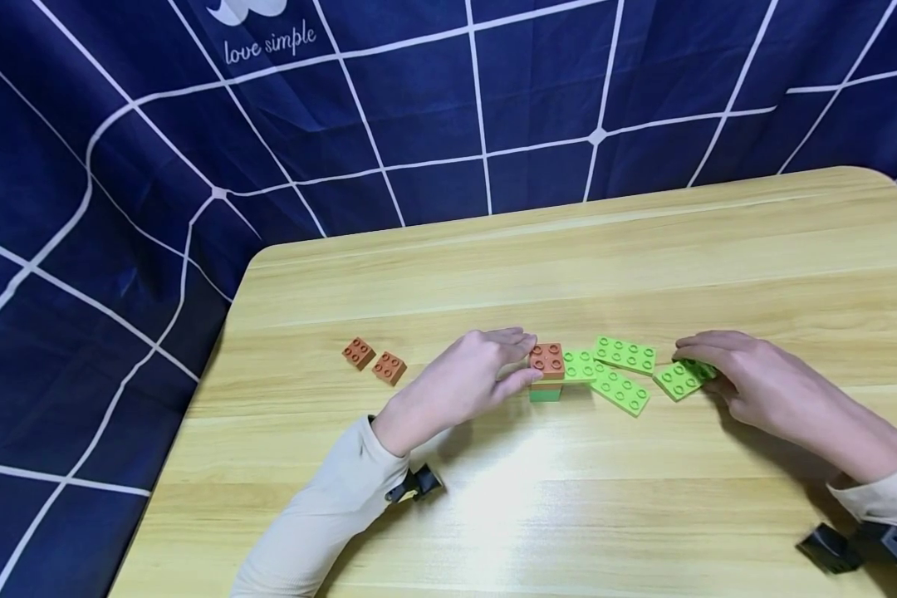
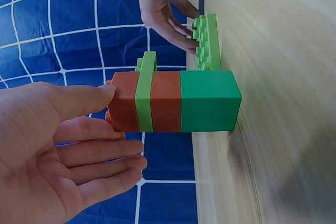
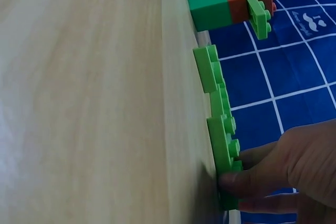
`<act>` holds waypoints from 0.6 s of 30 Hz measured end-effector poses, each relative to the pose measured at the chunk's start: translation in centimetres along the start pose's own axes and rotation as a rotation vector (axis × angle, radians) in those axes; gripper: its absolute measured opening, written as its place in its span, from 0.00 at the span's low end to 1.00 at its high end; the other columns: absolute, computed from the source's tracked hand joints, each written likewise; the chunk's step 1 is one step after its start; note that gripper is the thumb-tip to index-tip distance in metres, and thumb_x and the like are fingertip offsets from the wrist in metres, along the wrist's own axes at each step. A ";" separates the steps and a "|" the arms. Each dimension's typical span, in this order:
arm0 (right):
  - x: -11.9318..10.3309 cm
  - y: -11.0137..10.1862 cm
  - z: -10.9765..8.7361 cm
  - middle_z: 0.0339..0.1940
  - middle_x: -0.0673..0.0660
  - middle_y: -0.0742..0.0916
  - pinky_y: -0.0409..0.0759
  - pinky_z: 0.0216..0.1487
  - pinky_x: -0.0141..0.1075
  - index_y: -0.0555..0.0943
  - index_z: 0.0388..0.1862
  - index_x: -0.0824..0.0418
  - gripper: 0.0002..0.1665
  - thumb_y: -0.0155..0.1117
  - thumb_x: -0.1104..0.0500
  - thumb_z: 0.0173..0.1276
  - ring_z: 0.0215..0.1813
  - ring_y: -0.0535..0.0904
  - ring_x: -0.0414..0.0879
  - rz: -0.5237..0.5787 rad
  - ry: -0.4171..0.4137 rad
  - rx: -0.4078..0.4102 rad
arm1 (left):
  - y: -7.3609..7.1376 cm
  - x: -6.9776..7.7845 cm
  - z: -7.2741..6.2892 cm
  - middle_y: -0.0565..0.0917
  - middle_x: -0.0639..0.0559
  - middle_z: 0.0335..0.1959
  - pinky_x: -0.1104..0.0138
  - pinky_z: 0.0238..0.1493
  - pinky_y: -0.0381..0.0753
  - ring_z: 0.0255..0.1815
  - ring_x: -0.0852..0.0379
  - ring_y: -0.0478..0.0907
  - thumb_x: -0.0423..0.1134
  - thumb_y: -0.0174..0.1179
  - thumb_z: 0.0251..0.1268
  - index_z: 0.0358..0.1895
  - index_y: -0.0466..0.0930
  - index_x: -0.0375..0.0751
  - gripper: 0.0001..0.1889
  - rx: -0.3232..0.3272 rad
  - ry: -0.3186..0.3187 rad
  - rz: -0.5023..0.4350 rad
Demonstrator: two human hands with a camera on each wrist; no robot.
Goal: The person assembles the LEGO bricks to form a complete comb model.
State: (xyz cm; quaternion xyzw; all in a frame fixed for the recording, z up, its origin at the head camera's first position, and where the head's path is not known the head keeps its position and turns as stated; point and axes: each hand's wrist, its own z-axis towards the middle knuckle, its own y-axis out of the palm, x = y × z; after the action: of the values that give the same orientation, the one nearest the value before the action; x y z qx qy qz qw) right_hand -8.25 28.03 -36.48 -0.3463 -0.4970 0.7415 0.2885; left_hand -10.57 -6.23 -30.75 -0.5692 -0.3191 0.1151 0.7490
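My left hand [image 1: 467, 378] pinches the top orange-red brick [image 1: 547, 355] of a small tower between thumb and fingers. In the left wrist view, the tower runs from a dark green brick [image 2: 210, 100] at the base through an orange-red brick [image 2: 166, 101] and a thin light green plate [image 2: 145, 95] to the top orange-red brick. That plate sticks out to one side. At the right, my right hand [image 1: 762, 378] grips the end of a light green plate [image 1: 676, 380] lying on the table; its fingers hide that end.
Between the tower and my right hand, two more light green plates lie on the wooden table [image 1: 456, 531], one farther plate [image 1: 625, 355] and one nearer plate [image 1: 620, 390]. Two small orange-red bricks [image 1: 389, 368] lie left of my left hand. A blue checked cloth [image 1: 419, 108] hangs behind the table.
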 end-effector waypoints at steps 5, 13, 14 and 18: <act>0.1 -0.2 -0.2 0.46 0.66 0.85 0.77 0.47 0.60 0.81 0.47 0.67 0.34 0.68 0.82 0.33 0.49 0.80 0.64 -0.010 -0.018 0.018 | 0.1 0.0 0.0 0.77 0.38 0.58 0.67 0.64 0.68 0.63 0.46 0.73 0.44 0.56 0.72 0.55 0.79 0.31 0.19 0.000 0.001 0.005; -0.3 -0.8 -0.1 0.46 0.64 0.85 0.77 0.46 0.58 0.80 0.49 0.67 0.36 0.70 0.81 0.34 0.49 0.80 0.62 -0.028 -0.033 0.031 | 0.0 -0.3 0.0 0.79 0.39 0.58 0.69 0.66 0.68 0.62 0.47 0.74 0.44 0.56 0.71 0.56 0.78 0.32 0.20 0.006 -0.006 -0.046; -0.3 -0.9 0.0 0.46 0.65 0.85 0.77 0.45 0.58 0.80 0.49 0.67 0.36 0.70 0.81 0.34 0.49 0.79 0.62 -0.025 -0.038 0.036 | 0.0 -0.3 0.0 0.79 0.40 0.58 0.69 0.65 0.68 0.62 0.48 0.75 0.44 0.56 0.71 0.57 0.78 0.32 0.20 0.006 -0.008 -0.053; -0.5 -1.3 0.2 0.45 0.62 0.84 0.77 0.44 0.55 0.80 0.49 0.65 0.36 0.69 0.81 0.33 0.48 0.79 0.60 -0.027 -0.064 0.062 | 0.1 -0.4 0.2 0.80 0.40 0.57 0.70 0.64 0.70 0.60 0.48 0.76 0.43 0.57 0.71 0.57 0.78 0.31 0.20 0.008 -0.017 -0.070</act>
State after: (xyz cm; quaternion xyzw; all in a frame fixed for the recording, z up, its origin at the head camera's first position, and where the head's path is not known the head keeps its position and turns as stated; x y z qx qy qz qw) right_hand -7.98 27.94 -35.12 -0.3066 -0.4873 0.7632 0.2933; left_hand -10.94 -6.26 -30.92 -0.5536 -0.3446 0.0951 0.7521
